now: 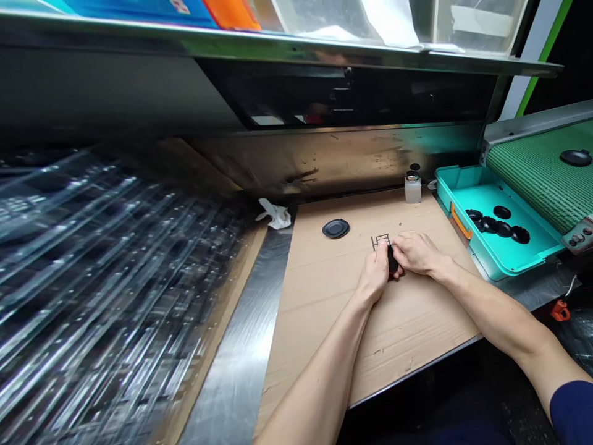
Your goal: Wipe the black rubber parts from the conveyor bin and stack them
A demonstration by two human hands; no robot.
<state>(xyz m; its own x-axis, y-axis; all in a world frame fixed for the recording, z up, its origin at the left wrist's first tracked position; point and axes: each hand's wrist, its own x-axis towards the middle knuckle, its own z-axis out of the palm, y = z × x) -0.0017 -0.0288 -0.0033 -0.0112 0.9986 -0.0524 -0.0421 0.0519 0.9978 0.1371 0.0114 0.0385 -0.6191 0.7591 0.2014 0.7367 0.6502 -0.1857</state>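
Note:
Over the cardboard sheet (324,296), my left hand (375,269) and my right hand (414,252) meet around a small black part (392,261). The fingers of my left hand are wrapped round its left side. My right hand has its fingers closed on the right side of the same part, which is largely hidden. Beyond my left hand, a round black lid-like piece (336,228) lies flat on the cardboard.
Black parts sit in a turquoise tray (514,262) at right, beside a green conveyor (532,164) carrying a black piece. A small bottle (412,188) stands behind my hands. Stacked clear plastic trays (102,296) fill the left. A shelf (278,52) hangs above.

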